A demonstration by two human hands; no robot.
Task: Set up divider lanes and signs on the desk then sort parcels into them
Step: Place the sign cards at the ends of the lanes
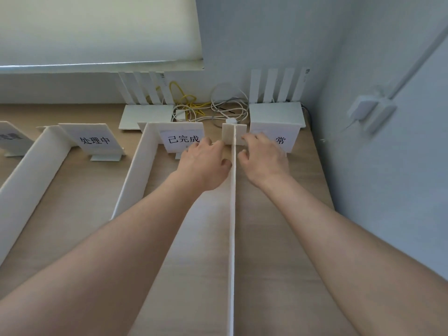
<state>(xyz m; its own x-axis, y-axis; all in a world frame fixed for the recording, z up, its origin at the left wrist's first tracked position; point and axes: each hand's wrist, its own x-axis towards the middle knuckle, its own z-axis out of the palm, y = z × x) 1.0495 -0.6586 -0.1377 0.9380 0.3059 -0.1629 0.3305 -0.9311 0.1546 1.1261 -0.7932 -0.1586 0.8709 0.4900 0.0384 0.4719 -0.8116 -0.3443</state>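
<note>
The thin white foam-board divider [233, 214] stands on edge on the pale wooden desk [278, 238], running from 6 o'clock up toward 12, where a small white cross-piece foot [230, 135] braces its far end. The left hand [206, 163] sits just at 9 o'clock of that far end, fingers curled, fingertips touching the foot's left wing; the right hand [263, 161] mirrors it at 3 o'clock, fingers curled against the right wing. Whether either truly pinches the foot I cannot tell. The board looks light and stiff yet easily creased, likely to topple at a nudge, so it is best held low, at the foot, from both sides. Two more white foam-board dividers [135, 175] stand toward 9 o'clock, with white standing sign cards [98, 140] behind them; no parcels are in sight
</note>
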